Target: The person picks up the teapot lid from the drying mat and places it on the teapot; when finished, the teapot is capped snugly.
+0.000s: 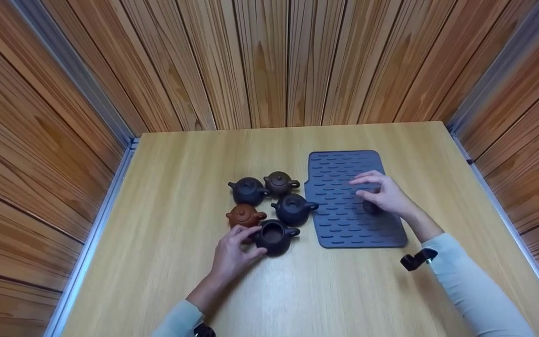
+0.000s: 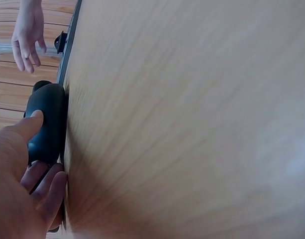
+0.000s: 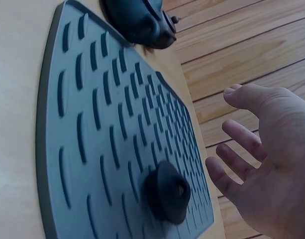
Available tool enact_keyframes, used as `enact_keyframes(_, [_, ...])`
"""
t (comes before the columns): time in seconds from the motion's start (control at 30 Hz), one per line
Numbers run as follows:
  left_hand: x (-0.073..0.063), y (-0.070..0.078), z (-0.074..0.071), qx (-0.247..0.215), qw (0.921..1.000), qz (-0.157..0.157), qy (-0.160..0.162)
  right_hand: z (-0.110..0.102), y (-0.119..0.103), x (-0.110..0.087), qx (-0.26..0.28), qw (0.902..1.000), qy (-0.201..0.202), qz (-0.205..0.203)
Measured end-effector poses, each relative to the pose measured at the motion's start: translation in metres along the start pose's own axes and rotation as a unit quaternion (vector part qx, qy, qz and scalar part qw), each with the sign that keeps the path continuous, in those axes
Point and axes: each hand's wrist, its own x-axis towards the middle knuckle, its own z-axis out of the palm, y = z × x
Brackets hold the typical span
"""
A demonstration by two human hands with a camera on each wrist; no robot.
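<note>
A dark teapot (image 1: 276, 249) without its lid stands on the table, its round opening facing up. My left hand (image 1: 234, 249) holds it at the left side; in the left wrist view the thumb lies on the pot's body (image 2: 49, 119) and the fingers reach around below. Over the grey ridged mat (image 1: 339, 187) is my right hand (image 1: 385, 194), fingers spread and holding nothing. Beneath it a small dark lid (image 3: 169, 191) sits on the mat, apart from the fingers in the right wrist view and partly hidden by the hand in the head view.
Behind the lidless pot stand a reddish-brown teapot (image 1: 245, 216), a black teapot (image 1: 249, 192), a dark brown teapot (image 1: 279, 185) and another black teapot (image 1: 293, 210), whose handle reaches the mat's left edge. Wood-panelled walls (image 1: 260, 65) enclose the table (image 1: 166, 196) at back and sides.
</note>
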Motion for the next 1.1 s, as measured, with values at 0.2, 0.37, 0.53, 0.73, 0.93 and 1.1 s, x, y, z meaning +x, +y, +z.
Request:
enact_keyframes(0.2, [0.001, 0.000, 0.000, -0.008, 0.9999, -0.007, -0.006, -0.009, 0.013, -0.007, -0.017, 0.9998, 0.014, 0.003])
enact_keyframes(0.37, [0.002, 0.002, -0.001, -0.008, 0.9998, -0.014, -0.010, -0.013, 0.025, -0.012, -0.014, 0.9997, 0.020, 0.005])
enact_keyframes(0.53, [0.002, 0.002, -0.001, -0.004, 0.9999, -0.013, -0.009, -0.015, 0.037, -0.019, -0.008, 0.9997, 0.022, 0.012])
enact_keyframes(0.73, [0.001, 0.002, 0.000, -0.004, 0.9999, -0.012, -0.008, -0.017, 0.046, -0.026, 0.005, 0.9990, 0.026, 0.037])
enact_keyframes(0.93, [0.000, 0.002, 0.000, -0.002, 1.0000, -0.007, -0.001, -0.021, 0.051, -0.031, 0.004, 0.9982, 0.013, 0.058])
enact_keyframes(1.1, [-0.001, 0.001, 0.000, 0.001, 1.0000, -0.004, 0.005, -0.021, 0.057, -0.033, 0.027, 0.9972, 0.001, 0.070])
